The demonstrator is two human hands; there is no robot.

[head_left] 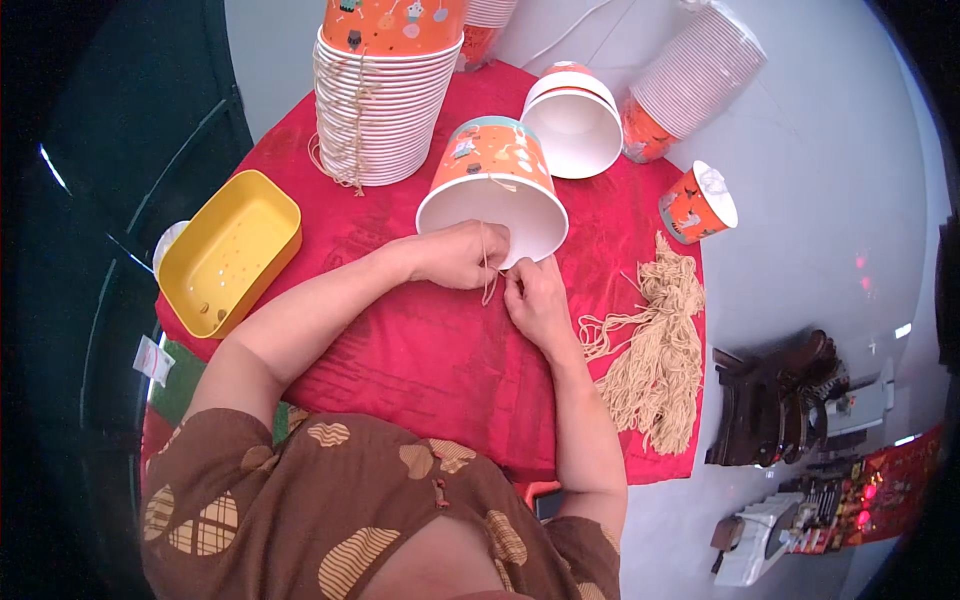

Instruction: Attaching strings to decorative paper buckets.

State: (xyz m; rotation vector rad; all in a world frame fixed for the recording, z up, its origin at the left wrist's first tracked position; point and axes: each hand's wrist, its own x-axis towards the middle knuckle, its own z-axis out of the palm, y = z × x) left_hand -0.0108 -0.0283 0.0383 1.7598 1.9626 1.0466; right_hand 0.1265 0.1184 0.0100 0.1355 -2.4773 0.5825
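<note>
One patterned orange paper bucket (490, 155) lies tipped on a red tablecloth (400, 370), its white mouth facing the worker, while a strand of twine (489, 292) is handled at its near rim. Twine trailing down the tall stack of white-rimmed buckets (390, 110) at left suggests a good share is finished; the tie in hand looks incomplete, and two nested buckets (572, 130) behind, a plastic-sleeved stack (700, 70) beyond and a thick hank of twine (665, 350) at right point to plenty left. The left hand (460, 255) angles in from the lower left, knuckles up over the rim, fingers curled closed, apparently on the strand; the right hand (535, 300) rises from below, thumb and fingertips seemingly pinching it just beside the left.
</note>
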